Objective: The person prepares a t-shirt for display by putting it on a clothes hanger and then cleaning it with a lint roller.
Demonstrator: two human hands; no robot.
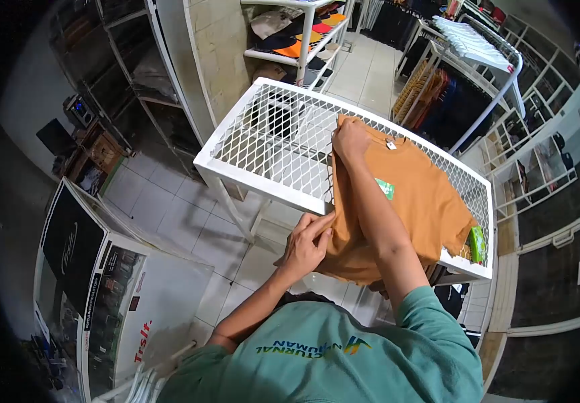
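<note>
The white mesh-top table (226, 160) extends beneath and to both sides of the grip. The brown shirt (414, 191) lies on it, mainly right of the grip, its lower part draping over the near edge. Step in hand, as judged: gathering or folding the shirt's left side. The next move probably calls for equal tension at both grip points, then carrying that edge inward. Orientation: the collar points away from the wearer, ahead and right of the grip; the long axis runs from collar to near-side hem. The right hand (352, 140) grasps the shoulder-end edge; the left hand (305, 248) pinches the same side lower down. A green packet (478, 245) sits well right of both hands; a green card (385, 189) lies beside the right forearm; a white label (391, 144) shows at the collar, right of the upper grip.
</note>
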